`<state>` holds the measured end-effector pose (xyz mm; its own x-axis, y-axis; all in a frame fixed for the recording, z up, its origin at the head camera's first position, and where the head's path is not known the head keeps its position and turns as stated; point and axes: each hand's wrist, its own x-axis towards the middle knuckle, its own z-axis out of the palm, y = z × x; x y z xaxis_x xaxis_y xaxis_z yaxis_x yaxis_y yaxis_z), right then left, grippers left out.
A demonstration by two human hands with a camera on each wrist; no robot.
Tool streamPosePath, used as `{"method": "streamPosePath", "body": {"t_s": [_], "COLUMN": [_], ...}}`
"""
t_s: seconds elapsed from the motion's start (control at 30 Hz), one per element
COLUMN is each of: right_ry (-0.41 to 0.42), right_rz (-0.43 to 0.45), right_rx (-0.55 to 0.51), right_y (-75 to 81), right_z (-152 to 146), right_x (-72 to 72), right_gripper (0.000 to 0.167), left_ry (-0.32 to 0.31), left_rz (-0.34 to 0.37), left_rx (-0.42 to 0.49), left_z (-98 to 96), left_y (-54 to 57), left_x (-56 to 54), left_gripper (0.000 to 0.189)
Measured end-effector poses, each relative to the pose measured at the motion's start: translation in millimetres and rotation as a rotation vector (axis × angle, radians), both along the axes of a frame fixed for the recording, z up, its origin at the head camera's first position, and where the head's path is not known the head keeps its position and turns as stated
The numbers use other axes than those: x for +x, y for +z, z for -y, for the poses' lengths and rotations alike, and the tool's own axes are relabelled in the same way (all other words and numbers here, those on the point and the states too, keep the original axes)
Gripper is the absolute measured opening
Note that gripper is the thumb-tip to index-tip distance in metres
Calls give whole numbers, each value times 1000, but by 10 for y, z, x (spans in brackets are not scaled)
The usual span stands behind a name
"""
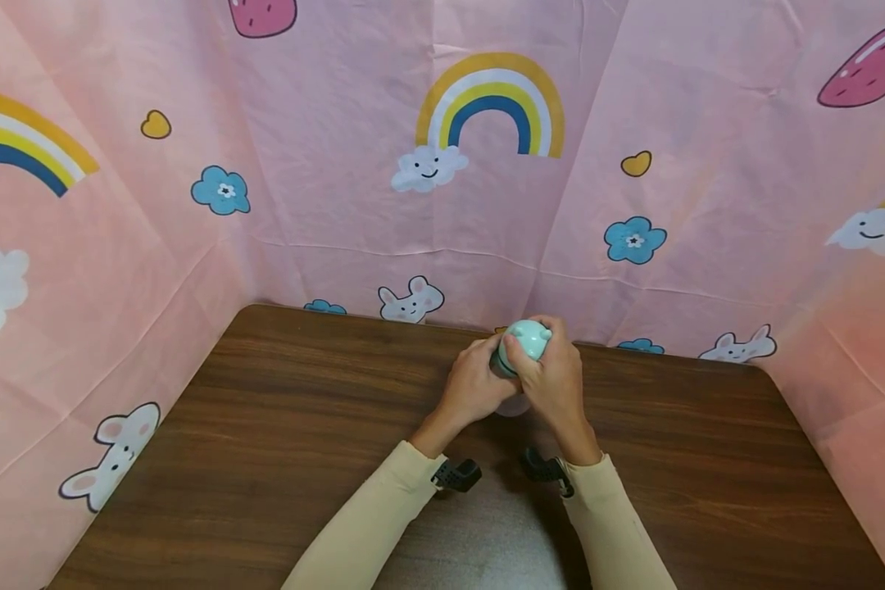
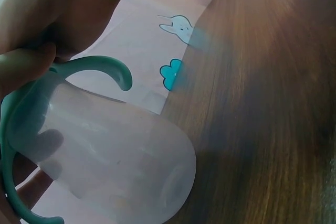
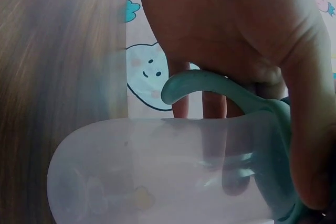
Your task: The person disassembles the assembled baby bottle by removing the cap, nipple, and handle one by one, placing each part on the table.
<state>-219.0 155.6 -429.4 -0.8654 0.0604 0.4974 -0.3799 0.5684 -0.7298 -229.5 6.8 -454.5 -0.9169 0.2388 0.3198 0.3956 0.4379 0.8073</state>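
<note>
Both hands hold a baby bottle with a rounded mint-green cap [image 1: 528, 338] that has small ear-like bumps. Its clear, frosted body [image 2: 126, 145] hangs down toward the table, with no liquid visible in it. A curved green handle [image 3: 197, 81] sticks out from the collar on each side. My left hand [image 1: 475, 382] grips the collar and upper body from the left, its thumb [image 2: 26, 66] at the green ring. From the right, my right hand [image 1: 558, 373] wraps the cap and collar, thumb laid against the cap. Its fingers show through the clear wall in the right wrist view.
The bottle is over the far part of a dark wooden table [image 1: 302, 426]. Directly behind the table's back edge hangs a pink cloth [image 1: 339, 164] printed with rainbows, clouds and rabbits, and it continues along both sides. Black straps [image 1: 457, 475] sit at the wrists over cream sleeves.
</note>
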Motion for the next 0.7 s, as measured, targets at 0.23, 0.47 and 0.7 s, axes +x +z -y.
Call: {"method": "streamPosePath", "body": {"t_s": [0.23,0.47,0.7], "right_ry": [-27,-20,10], "right_rz": [3,21,32], "right_rx": [-13,-23,-38], "right_y": [60,94,65], "right_z": [16,26,11], "right_x": [-29,-50,-10], "right_gripper": [47,47,47], "left_ry": [5,9,-6], "left_rz": [-3,-45,-66], "left_rx": [-9,1,14], "left_z": [-11,1,23], "left_y": [6,-69,-193], "left_x": [-3,-52,-120], "left_gripper": [65,62,64]}}
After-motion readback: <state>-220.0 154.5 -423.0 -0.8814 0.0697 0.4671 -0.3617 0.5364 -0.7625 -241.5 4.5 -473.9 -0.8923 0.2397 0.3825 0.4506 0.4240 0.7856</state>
